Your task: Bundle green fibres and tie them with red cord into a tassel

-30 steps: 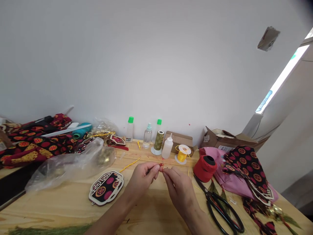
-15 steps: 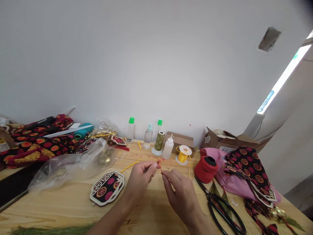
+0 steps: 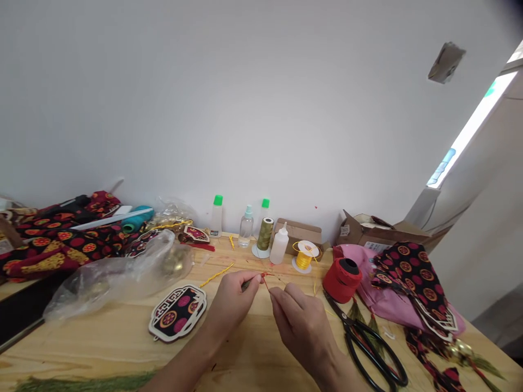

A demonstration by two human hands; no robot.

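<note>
My left hand (image 3: 232,302) is closed in a pinch on a thin red cord (image 3: 265,277) above the wooden table (image 3: 114,340). My right hand (image 3: 300,321) pinches the same red cord a little lower and to the right, so the cord runs short and taut between the two. A yellow twisted cord (image 3: 216,275) lies on the table just left of my left hand. A patterned fabric-covered piece (image 3: 177,312) lies flat to the left of my left forearm.
Black scissors (image 3: 370,345) and a red thread spool (image 3: 342,280) sit right of my right hand. Bottles (image 3: 279,244), an olive thread cone (image 3: 265,235) and a yellow spool (image 3: 305,256) stand along the wall. A clear plastic bag (image 3: 118,272), patterned fabric (image 3: 57,239) and cardboard boxes (image 3: 379,231) lie around.
My hands have drawn apart: the right hand moved down and toward me, pulling the red cord out from the small bundle at my left fingertips.
</note>
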